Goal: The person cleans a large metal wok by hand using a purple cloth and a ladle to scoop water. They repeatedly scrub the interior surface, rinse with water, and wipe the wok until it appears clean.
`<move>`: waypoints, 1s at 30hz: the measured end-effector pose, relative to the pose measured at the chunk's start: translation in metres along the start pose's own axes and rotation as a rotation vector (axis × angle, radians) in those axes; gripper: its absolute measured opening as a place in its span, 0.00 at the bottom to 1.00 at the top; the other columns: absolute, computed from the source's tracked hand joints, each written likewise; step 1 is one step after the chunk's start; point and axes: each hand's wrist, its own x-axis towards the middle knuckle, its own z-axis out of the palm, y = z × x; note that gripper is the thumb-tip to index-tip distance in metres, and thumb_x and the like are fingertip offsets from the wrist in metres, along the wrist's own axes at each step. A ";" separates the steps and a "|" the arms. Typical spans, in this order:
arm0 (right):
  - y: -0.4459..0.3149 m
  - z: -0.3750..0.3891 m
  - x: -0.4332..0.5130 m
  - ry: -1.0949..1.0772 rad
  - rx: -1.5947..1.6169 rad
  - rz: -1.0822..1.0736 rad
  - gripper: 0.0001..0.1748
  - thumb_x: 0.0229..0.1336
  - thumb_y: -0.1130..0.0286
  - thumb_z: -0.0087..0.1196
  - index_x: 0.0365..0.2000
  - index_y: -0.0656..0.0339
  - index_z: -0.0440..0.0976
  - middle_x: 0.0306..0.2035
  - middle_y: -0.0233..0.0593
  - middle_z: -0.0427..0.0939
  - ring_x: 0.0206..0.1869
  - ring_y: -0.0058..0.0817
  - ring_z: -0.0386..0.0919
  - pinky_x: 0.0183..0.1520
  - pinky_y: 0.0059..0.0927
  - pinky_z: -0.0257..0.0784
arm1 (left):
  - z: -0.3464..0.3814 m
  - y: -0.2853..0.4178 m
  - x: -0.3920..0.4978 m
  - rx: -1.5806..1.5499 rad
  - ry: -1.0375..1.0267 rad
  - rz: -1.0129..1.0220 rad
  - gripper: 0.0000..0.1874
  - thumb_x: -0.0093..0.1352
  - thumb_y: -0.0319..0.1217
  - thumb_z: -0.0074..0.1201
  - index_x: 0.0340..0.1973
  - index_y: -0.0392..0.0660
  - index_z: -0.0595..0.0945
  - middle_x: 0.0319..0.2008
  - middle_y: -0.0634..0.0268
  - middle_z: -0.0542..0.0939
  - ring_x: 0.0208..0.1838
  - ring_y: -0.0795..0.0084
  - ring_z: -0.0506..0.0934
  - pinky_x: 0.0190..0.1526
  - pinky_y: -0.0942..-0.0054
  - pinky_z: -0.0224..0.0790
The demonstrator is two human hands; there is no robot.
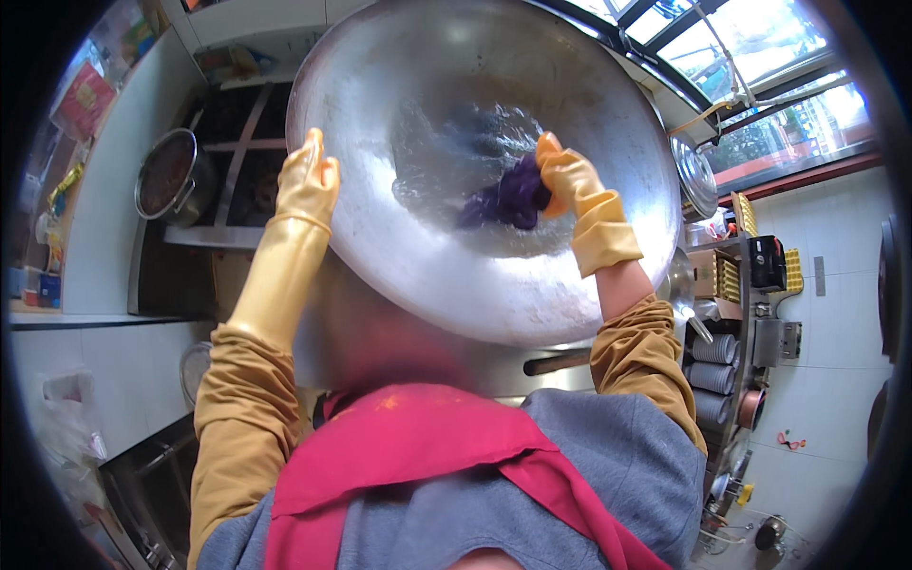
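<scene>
A very large round metal wok [499, 306] lies before me, with moving water [442, 171] in its bowl. My right hand [570, 178], in a yellow rubber glove, grips a wet, bunched dark purple cloth [516, 196] over the water. The cloth's lower end reaches the water. My left hand [310, 174], in a long yellow rubber glove, is at the wok's left rim with its fingers up. It seems to steady the rim; its palm side is hidden.
A steel pot [167, 178] with dark reddish contents stands at the left by a stove grate. At the right are a metal lid [695, 174], a shelf with stacked plates [712, 377] and a smaller pan [678, 278]. A wooden handle [559, 362] lies below the wok's rim.
</scene>
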 end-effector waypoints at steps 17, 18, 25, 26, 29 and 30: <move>-0.093 0.117 0.020 0.121 1.014 0.711 0.16 0.71 0.82 0.70 0.52 0.59 1.00 0.66 0.50 0.93 0.60 0.41 0.90 0.70 0.45 0.88 | -0.031 0.066 -0.015 0.190 -0.218 -0.098 0.25 0.91 0.24 0.57 0.82 0.37 0.81 0.80 0.37 0.83 0.84 0.48 0.83 0.83 0.61 0.78; -0.075 0.115 0.033 0.155 1.454 0.835 0.15 0.72 0.81 0.71 0.55 0.68 0.97 0.58 0.45 0.95 0.58 0.36 0.92 0.69 0.39 0.87 | -0.032 0.064 -0.014 0.147 -0.218 -0.093 0.26 0.91 0.24 0.57 0.83 0.38 0.81 0.80 0.37 0.83 0.85 0.47 0.83 0.83 0.59 0.79; 0.047 0.035 0.115 0.181 0.384 0.611 0.26 0.91 0.59 0.56 0.77 0.57 0.85 0.68 0.47 0.91 0.69 0.41 0.90 0.75 0.43 0.83 | -0.034 0.047 -0.014 0.219 -0.225 0.011 0.28 0.89 0.23 0.59 0.84 0.35 0.80 0.78 0.39 0.84 0.80 0.48 0.86 0.82 0.56 0.81; 0.051 0.023 0.135 0.143 0.357 0.578 0.27 0.91 0.57 0.56 0.78 0.56 0.84 0.70 0.47 0.90 0.71 0.41 0.88 0.76 0.43 0.82 | -0.034 0.047 -0.013 0.212 -0.227 0.039 0.28 0.89 0.22 0.59 0.84 0.35 0.80 0.77 0.38 0.84 0.80 0.47 0.86 0.82 0.55 0.81; 0.030 0.014 0.183 0.013 0.392 0.509 0.30 0.92 0.52 0.56 0.81 0.54 0.81 0.77 0.48 0.87 0.76 0.42 0.85 0.79 0.44 0.79 | -0.035 0.050 -0.012 0.218 -0.239 0.044 0.28 0.88 0.22 0.58 0.84 0.35 0.79 0.76 0.36 0.85 0.79 0.46 0.87 0.82 0.54 0.80; 0.012 0.020 0.193 -0.066 0.336 0.414 0.31 0.93 0.51 0.56 0.82 0.53 0.80 0.79 0.48 0.86 0.78 0.42 0.84 0.80 0.45 0.78 | -0.034 0.052 -0.012 0.180 -0.246 0.023 0.28 0.88 0.21 0.58 0.84 0.34 0.79 0.76 0.35 0.85 0.82 0.45 0.85 0.83 0.55 0.80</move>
